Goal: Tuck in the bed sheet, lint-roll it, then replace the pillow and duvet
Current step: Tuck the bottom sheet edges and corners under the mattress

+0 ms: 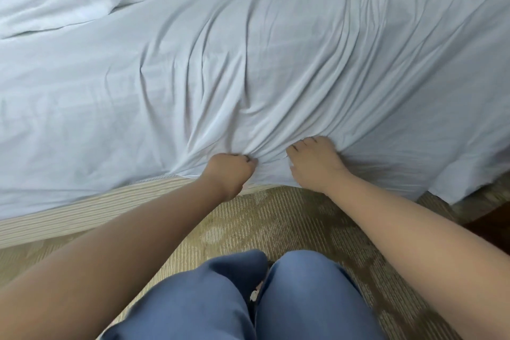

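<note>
Two hands are gripping one wrinkled pale-blue cotton bed sheet (248, 63) at lower centre.
Left hand (230, 171) and right hand (314, 163) are clutching bunched cloth; creases are fanning toward the frame's top.

Both bare forearms reach forward and converge, the hands near each other but apart. The left hand (230, 172) is balled into a tight fist, knuckles up, pinching fabric; the right hand (314, 164) lies palm down with fingers curled, clutching fabric
</note>
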The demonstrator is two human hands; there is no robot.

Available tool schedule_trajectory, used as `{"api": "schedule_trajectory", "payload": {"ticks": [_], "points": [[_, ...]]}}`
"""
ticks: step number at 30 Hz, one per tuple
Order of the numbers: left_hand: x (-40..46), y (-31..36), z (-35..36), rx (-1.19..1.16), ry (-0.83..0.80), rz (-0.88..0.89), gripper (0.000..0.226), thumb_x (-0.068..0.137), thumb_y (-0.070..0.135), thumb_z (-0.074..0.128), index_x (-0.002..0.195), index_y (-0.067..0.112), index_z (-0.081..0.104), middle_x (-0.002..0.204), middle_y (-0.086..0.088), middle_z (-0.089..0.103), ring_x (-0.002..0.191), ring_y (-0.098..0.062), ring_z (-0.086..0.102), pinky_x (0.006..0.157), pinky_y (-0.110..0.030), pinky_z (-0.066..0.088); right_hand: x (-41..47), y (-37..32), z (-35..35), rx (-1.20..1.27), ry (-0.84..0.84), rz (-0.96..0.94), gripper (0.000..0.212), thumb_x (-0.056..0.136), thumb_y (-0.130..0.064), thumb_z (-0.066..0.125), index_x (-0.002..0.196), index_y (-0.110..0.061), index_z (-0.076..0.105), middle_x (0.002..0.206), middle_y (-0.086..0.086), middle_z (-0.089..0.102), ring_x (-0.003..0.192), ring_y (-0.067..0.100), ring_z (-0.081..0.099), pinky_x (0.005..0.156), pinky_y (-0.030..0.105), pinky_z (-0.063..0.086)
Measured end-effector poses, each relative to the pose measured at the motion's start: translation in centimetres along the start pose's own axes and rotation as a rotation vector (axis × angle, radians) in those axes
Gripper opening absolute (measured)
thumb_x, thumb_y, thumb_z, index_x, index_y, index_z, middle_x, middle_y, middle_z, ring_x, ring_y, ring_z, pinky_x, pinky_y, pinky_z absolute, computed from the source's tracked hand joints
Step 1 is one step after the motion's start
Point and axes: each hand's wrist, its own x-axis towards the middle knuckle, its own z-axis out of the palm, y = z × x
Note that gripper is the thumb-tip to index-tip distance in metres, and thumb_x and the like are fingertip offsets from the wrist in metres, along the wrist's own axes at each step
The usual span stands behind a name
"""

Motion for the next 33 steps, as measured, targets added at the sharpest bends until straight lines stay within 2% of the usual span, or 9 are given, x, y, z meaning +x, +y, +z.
{"api": "schedule_trajectory", "payload": {"ticks": [3,5,11,14,18,23,26,29,33], "points": [[-0.4,0.0,0.9,0.12,0.029,-0.086,0.032,0.09,0.014,0.059,0.121,0.015,0.052,0.111,0.002,0.066,0.101,-0.024,0.063,0.066,-0.029,0.04,-0.5,-1.1,0.9,-0.016,0.264,-0.133,0.056,0.067,-0.056,0.069,0.104,-0.014,0.063,0.094,0.002,0.062,0.083,0.021,0.058,0.067,0.032,0.041],[-1.1,-0.2,1.7,0.082,-0.003,-0.169,0.022,0.09,0.015,0.06,0.111,0.017,0.055,0.105,0.001,0.068,0.097,-0.024,0.065,0.064,-0.029,0.039,-0.3,-2.4,1.7,0.002,0.24,-0.178,0.062,0.063,-0.056,0.071,0.108,-0.015,0.061,0.097,0.0,0.06,0.085,0.019,0.057,0.068,0.032,0.042],[-1.8,-1.4,2.7,-0.017,0.063,-0.219,0.018,0.095,0.027,0.05,0.104,0.016,0.061,0.107,-0.003,0.068,0.101,-0.025,0.063,0.071,-0.029,0.045,2.3,-6.4,1.4,0.02,0.326,-0.25,0.017,0.066,-0.009,0.057,0.08,-0.015,0.064,0.076,0.001,0.059,0.07,0.021,0.058,0.061,0.03,0.046],[-2.1,-1.5,2.8,-0.031,0.087,-0.209,0.025,0.096,0.033,0.048,0.112,0.014,0.056,0.111,-0.004,0.066,0.105,-0.026,0.061,0.076,-0.031,0.046,2.2,-6.6,-0.7,0.038,0.141,-0.296,0.012,0.068,-0.007,0.064,0.079,-0.011,0.066,0.079,0.006,0.064,0.075,0.025,0.062,0.059,0.03,0.044],[-2.4,-1.1,3.2,-0.051,0.11,-0.205,0.03,0.097,0.032,0.047,0.12,0.013,0.044,0.116,-0.004,0.062,0.106,-0.027,0.06,0.071,-0.033,0.043,0.9,-4.6,-0.2,0.214,-0.247,-0.26,0.017,0.09,-0.007,0.045,0.095,-0.007,0.061,0.101,0.012,0.064,0.096,0.028,0.061,0.062,0.03,0.038],[-2.4,-0.9,3.1,-0.044,0.092,-0.239,0.021,0.096,0.019,0.048,0.116,0.014,0.051,0.112,-0.003,0.064,0.102,-0.026,0.062,0.072,-0.034,0.047,1.0,-6.1,-0.1,-0.013,0.193,-0.291,0.03,0.063,-0.033,0.067,0.088,-0.017,0.06,0.083,0.002,0.057,0.079,0.022,0.055,0.065,0.034,0.041],[-2.4,-1.6,2.4,-0.027,0.036,-0.247,0.02,0.096,0.025,0.048,0.11,0.015,0.059,0.11,-0.004,0.066,0.103,-0.025,0.062,0.071,-0.031,0.045,2.7,-7.4,0.0,-0.061,0.317,-0.251,0.042,0.062,-0.021,0.071,0.097,-0.015,0.049,0.088,0.0,0.055,0.083,0.021,0.053,0.069,0.033,0.041],[-3.3,-2.8,2.1,-0.028,0.016,-0.269,0.025,0.096,0.031,0.047,0.108,0.014,0.06,0.111,-0.005,0.065,0.105,-0.026,0.06,0.072,-0.031,0.044,3.4,-7.3,0.1,-0.073,0.343,-0.245,0.035,0.058,-0.01,0.064,0.09,-0.013,0.05,0.078,0.002,0.058,0.071,0.021,0.056,0.061,0.032,0.043],[-4.4,-3.2,2.5,-0.072,0.063,-0.257,0.029,0.095,0.034,0.049,0.116,0.015,0.053,0.119,-0.002,0.059,0.111,-0.025,0.056,0.076,-0.033,0.046,3.6,-6.8,-0.4,0.135,0.282,-0.311,0.008,0.046,-0.009,0.061,0.049,-0.01,0.054,0.042,0.004,0.051,0.035,0.018,0.051,0.038,0.022,0.038]]}}
